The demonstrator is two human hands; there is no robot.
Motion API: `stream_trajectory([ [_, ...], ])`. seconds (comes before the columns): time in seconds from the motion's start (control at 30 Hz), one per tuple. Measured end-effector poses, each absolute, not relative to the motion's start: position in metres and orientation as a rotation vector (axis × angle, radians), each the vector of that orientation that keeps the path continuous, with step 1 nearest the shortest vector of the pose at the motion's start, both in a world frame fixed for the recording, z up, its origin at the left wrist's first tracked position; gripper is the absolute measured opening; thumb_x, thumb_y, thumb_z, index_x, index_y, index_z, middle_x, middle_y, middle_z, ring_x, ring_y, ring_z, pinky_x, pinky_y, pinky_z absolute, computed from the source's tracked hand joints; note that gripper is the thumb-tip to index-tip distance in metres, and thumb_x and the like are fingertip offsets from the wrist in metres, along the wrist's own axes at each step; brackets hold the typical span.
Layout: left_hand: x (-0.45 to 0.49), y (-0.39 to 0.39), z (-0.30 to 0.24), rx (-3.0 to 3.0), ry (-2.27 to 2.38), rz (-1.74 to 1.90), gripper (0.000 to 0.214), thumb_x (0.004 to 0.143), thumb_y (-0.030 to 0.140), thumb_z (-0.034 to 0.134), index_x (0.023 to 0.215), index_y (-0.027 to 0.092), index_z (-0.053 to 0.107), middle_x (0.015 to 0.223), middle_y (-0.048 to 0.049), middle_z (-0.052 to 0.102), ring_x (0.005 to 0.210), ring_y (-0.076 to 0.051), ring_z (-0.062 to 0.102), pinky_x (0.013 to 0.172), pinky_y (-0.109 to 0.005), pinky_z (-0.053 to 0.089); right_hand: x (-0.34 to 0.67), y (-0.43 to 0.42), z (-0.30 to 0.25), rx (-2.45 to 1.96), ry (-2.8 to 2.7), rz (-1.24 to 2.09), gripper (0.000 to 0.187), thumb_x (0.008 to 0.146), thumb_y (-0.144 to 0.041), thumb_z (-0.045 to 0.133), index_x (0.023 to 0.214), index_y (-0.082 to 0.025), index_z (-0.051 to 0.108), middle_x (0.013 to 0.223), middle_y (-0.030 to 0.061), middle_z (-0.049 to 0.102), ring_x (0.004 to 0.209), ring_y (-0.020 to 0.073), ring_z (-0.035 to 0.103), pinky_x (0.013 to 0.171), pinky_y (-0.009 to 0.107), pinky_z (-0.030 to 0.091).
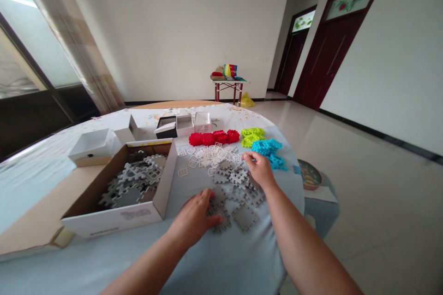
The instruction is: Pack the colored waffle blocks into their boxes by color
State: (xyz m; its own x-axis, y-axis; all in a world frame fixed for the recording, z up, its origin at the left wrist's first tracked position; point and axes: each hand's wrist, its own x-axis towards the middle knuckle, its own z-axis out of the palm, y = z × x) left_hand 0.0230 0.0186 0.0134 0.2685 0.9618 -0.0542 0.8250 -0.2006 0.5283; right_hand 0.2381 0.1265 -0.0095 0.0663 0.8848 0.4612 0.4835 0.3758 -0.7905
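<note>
Flat square grey plastic pieces with toothed edges lie loose on a round surface draped in light-blue cloth, some single and nearest the person, others heaped just beyond, below a spread of small white plastic lattice tiles. The left hand rests at the near grey squares, its thumb and fingers apart, the thumb over one toothed border. The right hand is at the far side of the heap with fingers bent toward the thumb; whether they pinch a piece cannot be told. More grey pieces fill a white cardboard box with a brown interior, to the left. The squares look light, thin and stiff, probably smooth on their faces and unlikely to break in ordinary handling; opposite toothed edges should offer the surest hold. About as wide as long, they show no clear long axis. The nearest bare square lies flat, its sides aslant to the person; those in the heap point in mixed directions.
</note>
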Motion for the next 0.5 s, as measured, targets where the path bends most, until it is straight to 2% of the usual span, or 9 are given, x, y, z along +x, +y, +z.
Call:
stream_trajectory([
  [0.1,0.021,0.023,0.009,2.113,1.661,0.488,0.044,0.072,0.04,0.057,0.109,0.02,0.049,0.104,-0.0078,0.057,0.096,-0.022,0.056,0.083,-0.032,0.041,0.238,0.126,-0.008,-1.254,-1.571,0.476,0.026,0.08,-0.037,0.046,0.084,-0.019,0.064,0.083,0.0058,0.069,0.079,0.0191,0.064,0.072,0.028,0.05],
  [0.23,0.025,0.036,0.008,2.113,1.736,0.496,0.048,0.074,0.043,0.052,0.115,0.019,0.048,0.104,-0.0091,0.055,0.099,-0.024,0.055,0.085,-0.032,0.039,0.238,0.125,-0.008,-1.255,-1.57,0.476,0.026,0.08,-0.037,0.046,0.084,-0.019,0.064,0.083,0.0059,0.069,0.078,0.0189,0.064,0.071,0.028,0.049],
  [0.43,0.027,0.057,0.006,1.942,1.719,0.515,0.044,0.054,0.04,0.07,0.09,0.016,0.06,0.084,-0.0057,0.058,0.079,-0.023,0.056,0.068,-0.029,0.041,0.238,0.125,-0.008,-1.235,-1.574,0.469,0.027,0.08,-0.036,0.046,0.083,-0.018,0.065,0.082,0.0062,0.069,0.078,0.0182,0.064,0.07,0.027,0.049],
  [0.5,0.023,0.06,0.006,1.912,1.722,0.564,0.037,0.055,0.04,0.069,0.083,0.017,0.06,0.074,-0.0022,0.057,0.071,-0.019,0.054,0.061,-0.026,0.038,0.238,0.126,-0.008,-1.233,-1.574,0.467,0.026,0.08,-0.036,0.046,0.084,-0.018,0.065,0.082,0.006,0.069,0.077,0.0181,0.064,0.07,0.027,0.049],
])
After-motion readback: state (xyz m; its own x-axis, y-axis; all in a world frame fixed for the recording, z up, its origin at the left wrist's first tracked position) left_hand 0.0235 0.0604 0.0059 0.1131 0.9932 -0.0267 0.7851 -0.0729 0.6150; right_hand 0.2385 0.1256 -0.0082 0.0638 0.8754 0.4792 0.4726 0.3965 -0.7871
